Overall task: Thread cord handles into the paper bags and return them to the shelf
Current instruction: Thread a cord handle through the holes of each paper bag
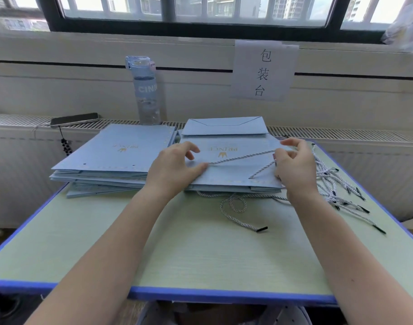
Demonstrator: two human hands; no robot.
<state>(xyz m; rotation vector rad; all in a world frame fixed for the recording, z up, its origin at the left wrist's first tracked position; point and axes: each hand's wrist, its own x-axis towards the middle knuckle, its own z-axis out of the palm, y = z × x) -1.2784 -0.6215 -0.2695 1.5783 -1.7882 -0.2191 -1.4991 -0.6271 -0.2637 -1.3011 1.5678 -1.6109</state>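
Note:
A flat light-blue paper bag (233,171) with a gold crown logo lies on top of a small stack at the table's middle right. A white twisted cord (243,157) runs across its face. My left hand (175,170) pinches one end of this cord near the bag's left side. My right hand (294,167) grips the cord at the bag's right side, where it bends back toward a hole near the bag's front edge. A second stack of flat blue bags (114,158) lies to the left. Another cord (236,207) trails from under the right stack toward me.
A heap of loose cords (341,191) with black tips lies at the table's right edge. A blue water bottle (145,90) and a phone (75,119) stand on the radiator ledge behind. A paper sign (263,71) hangs on the wall. The green table (200,254) has a blue rim.

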